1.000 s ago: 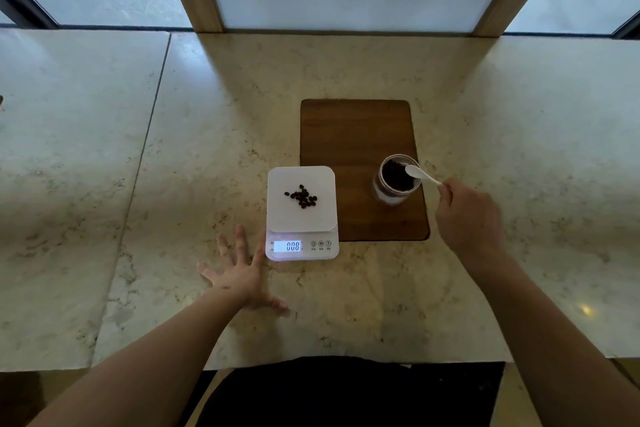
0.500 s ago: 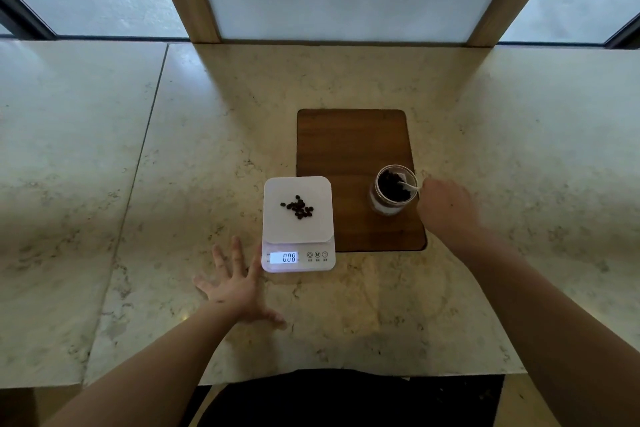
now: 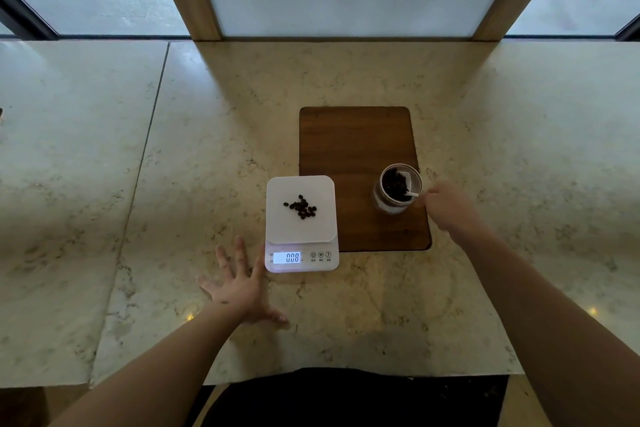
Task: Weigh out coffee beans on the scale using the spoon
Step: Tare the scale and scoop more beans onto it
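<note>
Right hand [image 3: 446, 206] is gripping the spoon [image 3: 408, 188], dipping into the bean jar [image 3: 398, 189]; left hand [image 3: 242, 284] is lying open beside the scale [image 3: 300, 218]. Next: carrying beans leftward, level.

Both arms extended, hands well apart.
Left hand [image 3: 242, 286] flat, palm down, fingers splayed, thumb out to the side. Right hand [image 3: 446, 206] curled into a pinch, fingertips closed on the spoon handle [image 3: 413, 194], forearm angled in from lower right.
</note>
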Available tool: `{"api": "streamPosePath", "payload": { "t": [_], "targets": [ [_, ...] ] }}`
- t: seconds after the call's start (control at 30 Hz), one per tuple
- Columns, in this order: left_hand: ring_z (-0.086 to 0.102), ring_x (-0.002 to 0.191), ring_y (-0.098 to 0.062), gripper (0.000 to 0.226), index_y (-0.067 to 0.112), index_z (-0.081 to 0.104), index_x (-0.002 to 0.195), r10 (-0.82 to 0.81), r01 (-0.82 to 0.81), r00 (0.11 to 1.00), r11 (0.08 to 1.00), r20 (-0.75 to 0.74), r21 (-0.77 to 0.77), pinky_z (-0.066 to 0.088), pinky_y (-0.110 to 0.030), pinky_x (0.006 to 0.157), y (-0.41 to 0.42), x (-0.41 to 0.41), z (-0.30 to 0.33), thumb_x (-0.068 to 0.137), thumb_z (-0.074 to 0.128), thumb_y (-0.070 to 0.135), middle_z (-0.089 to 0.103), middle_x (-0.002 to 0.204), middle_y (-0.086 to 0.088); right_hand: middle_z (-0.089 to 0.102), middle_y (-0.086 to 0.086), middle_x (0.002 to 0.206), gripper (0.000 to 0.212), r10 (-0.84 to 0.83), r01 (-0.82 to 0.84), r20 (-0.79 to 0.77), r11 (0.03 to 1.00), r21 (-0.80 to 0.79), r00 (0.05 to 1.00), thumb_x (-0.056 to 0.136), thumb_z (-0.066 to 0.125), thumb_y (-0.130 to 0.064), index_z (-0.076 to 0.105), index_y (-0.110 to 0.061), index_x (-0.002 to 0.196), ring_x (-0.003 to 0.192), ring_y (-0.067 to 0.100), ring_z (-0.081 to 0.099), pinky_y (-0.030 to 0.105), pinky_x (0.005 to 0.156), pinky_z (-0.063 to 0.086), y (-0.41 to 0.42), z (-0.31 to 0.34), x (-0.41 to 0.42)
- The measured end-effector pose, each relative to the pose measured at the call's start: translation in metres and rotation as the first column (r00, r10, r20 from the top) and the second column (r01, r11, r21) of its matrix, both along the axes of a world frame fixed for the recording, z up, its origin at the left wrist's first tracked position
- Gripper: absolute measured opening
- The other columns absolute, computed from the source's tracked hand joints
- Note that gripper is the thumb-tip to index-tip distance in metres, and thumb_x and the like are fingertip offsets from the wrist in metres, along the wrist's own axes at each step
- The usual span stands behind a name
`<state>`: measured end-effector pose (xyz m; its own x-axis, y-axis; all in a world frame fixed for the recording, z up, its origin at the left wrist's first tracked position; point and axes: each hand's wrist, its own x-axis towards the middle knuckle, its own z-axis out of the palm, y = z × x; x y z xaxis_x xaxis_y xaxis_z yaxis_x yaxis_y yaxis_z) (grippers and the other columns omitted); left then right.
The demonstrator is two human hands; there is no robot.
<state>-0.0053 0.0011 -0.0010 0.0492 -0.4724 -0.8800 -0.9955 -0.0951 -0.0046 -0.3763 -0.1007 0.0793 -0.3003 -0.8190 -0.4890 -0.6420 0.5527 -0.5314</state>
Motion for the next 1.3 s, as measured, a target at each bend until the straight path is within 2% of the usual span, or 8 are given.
{"api": "streamPosePath", "payload": {
  "t": [0.1, 0.37, 0.57, 0.7, 1.0, 1.2, 1.27, 1.3],
  "targets": [
    [-0.065, 0.120, -0.044, 0.162, 0.044, -0.055, 0.128, -0.003, 0.003, 1.000, 1.000, -0.002, 0.002, -0.005, -0.092, 0.104, 0.000, 0.000, 0.001, 0.036, 0.065, 0.103, -0.076, 0.128, -0.004, 0.034, 0.002, 0.052, 0.021, -0.091, 0.088, 0.093, 0.996, 0.029, 0.992, 0.086, 0.061, -0.011, 0.064, 0.006, 0.073, 0.039, 0.014, 0.030, 0.026, 0.044, 0.026, 0.001, -0.003, -0.003],
    [-0.062, 0.124, -0.046, 0.166, 0.042, -0.055, 0.133, 0.001, -0.001, 1.000, 1.000, 0.006, 0.007, -0.002, -0.091, 0.106, 0.000, -0.001, 0.002, 0.034, 0.064, 0.104, -0.076, 0.127, -0.004, 0.029, -0.009, 0.039, 0.022, -0.184, 0.173, 0.195, 0.982, 0.071, 0.963, 0.088, 0.064, -0.012, 0.069, -0.012, 0.067, 0.036, 0.013, 0.029, 0.022, 0.035, 0.026, 0.003, -0.011, -0.007],
    [-0.061, 0.126, -0.047, 0.167, 0.043, -0.055, 0.134, 0.006, -0.007, 1.000, 1.000, 0.009, 0.008, -0.002, -0.090, 0.107, -0.002, -0.001, 0.003, 0.031, 0.061, 0.105, -0.076, 0.127, -0.004, 0.026, -0.005, 0.047, 0.028, -0.211, 0.195, 0.233, 0.977, 0.088, 0.949, 0.091, 0.060, -0.017, 0.076, -0.018, 0.068, 0.037, 0.014, 0.027, 0.023, 0.035, 0.024, 0.003, -0.015, -0.010],
    [-0.063, 0.123, -0.045, 0.168, 0.044, -0.054, 0.135, 0.014, -0.014, 1.000, 1.000, -0.004, 0.006, -0.003, -0.090, 0.106, -0.001, 0.000, 0.001, 0.029, 0.062, 0.104, -0.076, 0.127, -0.002, 0.029, 0.000, 0.055, 0.032, -0.252, 0.234, 0.265, 0.967, 0.098, 0.931, 0.094, 0.059, -0.019, 0.077, -0.019, 0.067, 0.047, 0.018, 0.028, 0.025, 0.040, 0.024, 0.004, -0.016, -0.011],
    [-0.063, 0.122, -0.045, 0.166, 0.045, -0.056, 0.130, 0.015, -0.015, 1.000, 1.000, -0.010, -0.004, -0.001, -0.091, 0.105, 0.000, -0.001, 0.004, 0.032, 0.064, 0.104, -0.076, 0.127, -0.002, 0.029, -0.005, 0.043, 0.026, -0.336, 0.299, 0.340, 0.941, 0.158, 0.878, 0.097, 0.055, -0.017, 0.075, -0.007, 0.085, 0.041, 0.014, 0.027, 0.021, 0.035, 0.019, 0.006, -0.016, -0.009],
    [-0.062, 0.125, -0.046, 0.168, 0.046, -0.055, 0.133, 0.009, -0.009, 1.000, 1.000, -0.024, -0.008, 0.000, -0.091, 0.106, -0.001, 0.000, 0.004, 0.030, 0.063, 0.105, -0.075, 0.130, -0.002, 0.029, -0.004, 0.049, 0.027, -0.387, 0.312, 0.420, 0.920, 0.238, 0.821, 0.099, 0.050, -0.021, 0.071, -0.003, 0.095, 0.041, 0.011, 0.026, 0.022, 0.034, 0.019, 0.009, -0.015, -0.009],
    [-0.062, 0.125, -0.046, 0.168, 0.047, -0.056, 0.132, 0.009, -0.010, 1.000, 1.000, -0.026, -0.011, 0.001, -0.092, 0.106, -0.001, 0.000, 0.004, 0.027, 0.061, 0.107, -0.074, 0.130, -0.002, 0.035, -0.001, 0.049, 0.027, -0.316, 0.278, 0.359, 0.948, 0.152, 0.878, 0.097, 0.051, -0.020, 0.072, -0.006, 0.089, 0.043, 0.014, 0.032, 0.025, 0.039, 0.025, 0.012, -0.010, -0.008],
    [-0.062, 0.125, -0.046, 0.168, 0.047, -0.056, 0.131, 0.008, -0.008, 1.000, 1.000, -0.026, -0.013, 0.001, -0.092, 0.106, 0.000, 0.000, 0.003, 0.027, 0.061, 0.107, -0.074, 0.130, -0.002, 0.040, 0.002, 0.052, 0.028, -0.222, 0.217, 0.244, 0.975, 0.047, 0.944, 0.096, 0.051, -0.020, 0.072, -0.005, 0.085, 0.046, 0.018, 0.038, 0.028, 0.045, 0.030, 0.012, -0.008, -0.009]
  ]
}}
